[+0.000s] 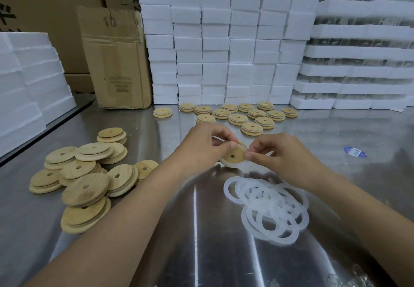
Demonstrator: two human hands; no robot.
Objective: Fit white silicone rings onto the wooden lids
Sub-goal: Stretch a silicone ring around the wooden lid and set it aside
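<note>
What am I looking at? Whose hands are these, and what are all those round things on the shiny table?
There is no machine here, just a person working. The one picture comes from a camera worn on the person's head, looking down at both hands. The left hand holds a wooden lid with a small hole, and the right hand pinches a white ring at its edge. On the metal table lie bare lids on the left, loose rings on the right, and lids with rings already on farther back. Behind stand white foam blocks and a cardboard box.
</note>
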